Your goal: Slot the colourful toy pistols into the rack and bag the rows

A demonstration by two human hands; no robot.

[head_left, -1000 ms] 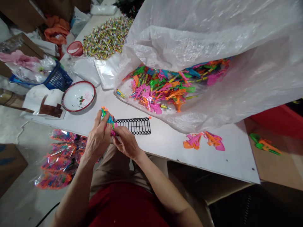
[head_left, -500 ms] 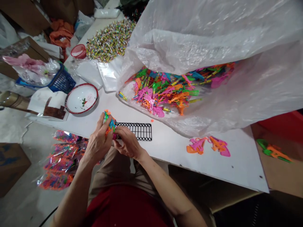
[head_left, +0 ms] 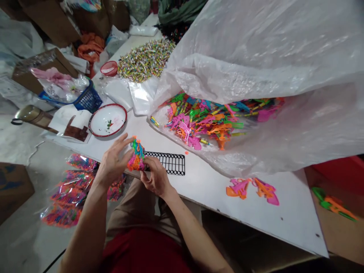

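A bundle of colourful plastic pieces (head_left: 136,153) stands over the left end of a black rack (head_left: 172,163) on the white table. My right hand (head_left: 155,176) grips the bundle's right side, its fingers bent round the edge. On the left, my left hand (head_left: 113,161) has its fingers apart, beside the bundle and close to it. Behind the rack, a large clear plastic bag (head_left: 241,148) lies with its mouth toward me, holding many bright toy pieces (head_left: 199,121). Two small clusters of pink and orange pieces (head_left: 239,188) lie on the table at the right.
An enamel bowl (head_left: 108,120), a blue basket (head_left: 88,99) and a brown-lidded flask (head_left: 35,115) are at the left. Farther back are a red basket (head_left: 109,69) and a pile of small tubes (head_left: 146,58). Filled bags (head_left: 68,193) lie below the table's left edge.
My left hand has loosened from the bundle and its fingers have spread, showing more of the pieces. My right hand still grips it. The whole view has shifted slightly.
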